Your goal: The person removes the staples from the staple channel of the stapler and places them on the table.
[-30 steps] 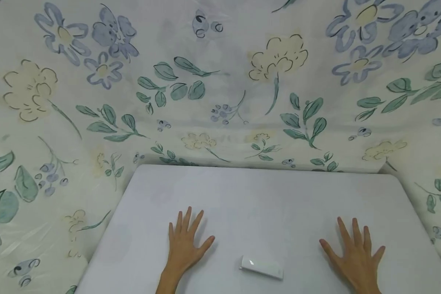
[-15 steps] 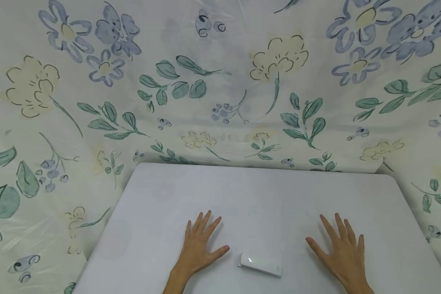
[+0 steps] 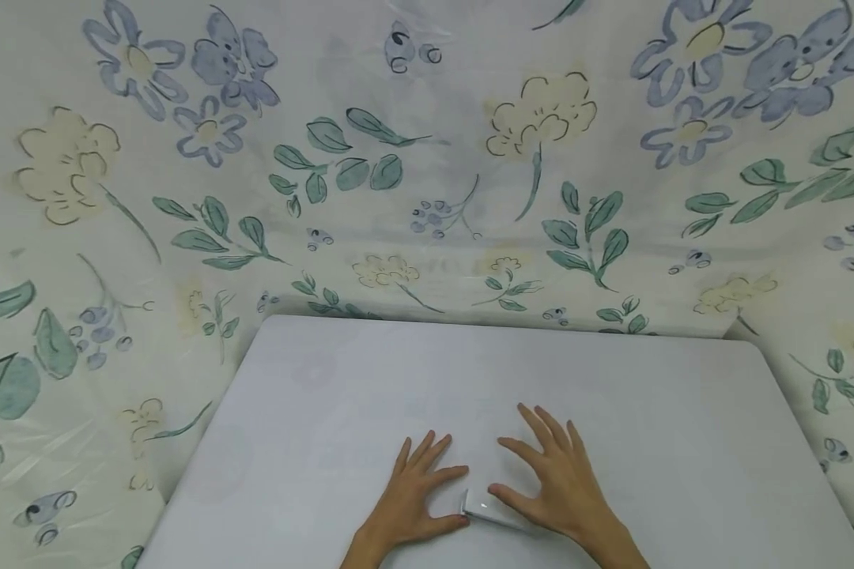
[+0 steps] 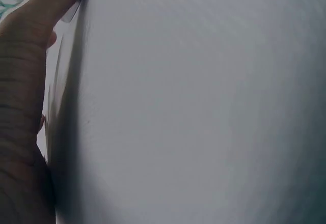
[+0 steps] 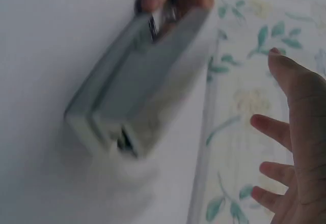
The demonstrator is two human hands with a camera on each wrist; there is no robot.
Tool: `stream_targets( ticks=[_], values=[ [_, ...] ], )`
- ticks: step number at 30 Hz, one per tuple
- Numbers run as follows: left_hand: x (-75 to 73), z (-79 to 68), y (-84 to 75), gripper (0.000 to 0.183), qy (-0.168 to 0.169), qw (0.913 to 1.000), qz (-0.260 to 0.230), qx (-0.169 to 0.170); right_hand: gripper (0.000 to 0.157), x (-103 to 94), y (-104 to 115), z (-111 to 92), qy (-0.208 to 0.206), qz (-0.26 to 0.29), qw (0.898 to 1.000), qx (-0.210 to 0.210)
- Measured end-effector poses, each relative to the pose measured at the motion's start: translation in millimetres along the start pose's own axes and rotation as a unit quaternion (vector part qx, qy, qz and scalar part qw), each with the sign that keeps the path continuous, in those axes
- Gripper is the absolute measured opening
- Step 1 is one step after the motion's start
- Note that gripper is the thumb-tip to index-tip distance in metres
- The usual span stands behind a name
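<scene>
A white oblong object (image 3: 493, 510), shaped like a stapler, lies on the white tabletop near the front. Close up in the right wrist view, this oblong body (image 5: 137, 81) looks grey-white and layered, with a dark slot in its near end. My left hand (image 3: 411, 499) is at its left end, thumb right at the lower corner and index finger spread above. My right hand (image 3: 568, 491) reaches over its right end and hides that part; the thumb overlaps it and the fingers are spread. In the left wrist view, my left hand (image 4: 23, 86) runs along the left side.
The white tabletop (image 3: 370, 371) has rounded far corners. Floral-patterned sheeting (image 3: 441, 197) hangs behind the table and along both sides, close to its edges.
Both hands have moved inward from either side to the white oblong object, the right hand travelling farther left. The object stays about where it was.
</scene>
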State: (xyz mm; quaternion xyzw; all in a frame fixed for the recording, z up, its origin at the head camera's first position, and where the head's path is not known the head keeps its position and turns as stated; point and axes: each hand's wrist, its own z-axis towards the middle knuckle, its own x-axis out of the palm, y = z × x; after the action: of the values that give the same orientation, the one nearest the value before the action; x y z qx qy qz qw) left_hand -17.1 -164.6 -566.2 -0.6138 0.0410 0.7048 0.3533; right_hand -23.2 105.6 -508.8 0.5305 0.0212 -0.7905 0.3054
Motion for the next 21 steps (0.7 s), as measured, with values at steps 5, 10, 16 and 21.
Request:
stream_targets(
  ticks=[5, 10, 16, 21],
  values=[
    [1.6, -2.7, 1.7, 0.050, -0.007, 0.9997, -0.001, 0.025, 0.056, 19.0, 23.0, 10.1, 0.041, 0.017, 0.997, -0.055],
    [2.4, -4.6, 1.8, 0.042, -0.020, 0.9985, 0.011, 0.051, 0.053, 28.5, 35.9, 11.8, 0.085, 0.033, 0.993, -0.070],
    [4.3, -5.7, 4.9, 0.043, -0.023, 0.9977, 0.018, 0.062, 0.037, 34.8, 42.6, 7.8, 0.131, 0.050, 0.987, -0.079],
    [5.1, -7.8, 6.5, 0.042, -0.026, 0.9974, 0.019, 0.065, 0.033, 36.9, 44.8, 2.6, 0.138, 0.033, 0.987, -0.072]
  ],
)
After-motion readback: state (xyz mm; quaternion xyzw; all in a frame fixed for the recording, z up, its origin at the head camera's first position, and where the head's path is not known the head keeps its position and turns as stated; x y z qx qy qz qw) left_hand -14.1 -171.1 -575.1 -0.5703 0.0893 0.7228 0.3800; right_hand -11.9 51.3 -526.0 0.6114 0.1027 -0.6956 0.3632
